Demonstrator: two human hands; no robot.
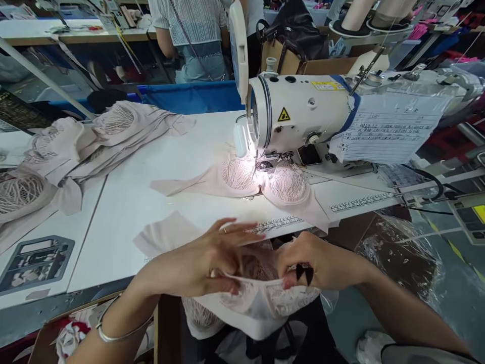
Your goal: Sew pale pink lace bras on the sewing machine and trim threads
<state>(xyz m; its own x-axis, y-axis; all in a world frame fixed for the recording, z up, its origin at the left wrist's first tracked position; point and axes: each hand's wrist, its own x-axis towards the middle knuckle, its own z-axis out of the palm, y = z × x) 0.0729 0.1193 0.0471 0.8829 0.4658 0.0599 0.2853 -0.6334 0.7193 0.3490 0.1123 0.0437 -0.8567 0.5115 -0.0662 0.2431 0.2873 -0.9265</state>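
Over my lap, at the front edge of the table, a pale pink lace bra is stretched between both hands. My left hand pinches its edge between thumb and forefinger, the other fingers raised. My right hand grips the same edge a little to the right, thumb on top. A second pale pink bra lies on the table under the lit needle of the white sewing machine, its centre near the presser foot. Part of another pale piece of fabric lies behind my left wrist.
Several finished-looking bras are heaped on the table's left side. A ruler strip runs along the front edge. Handwritten paper hangs on the machine. A box of scraps stands below left. Beyond the blue bin stands a person.
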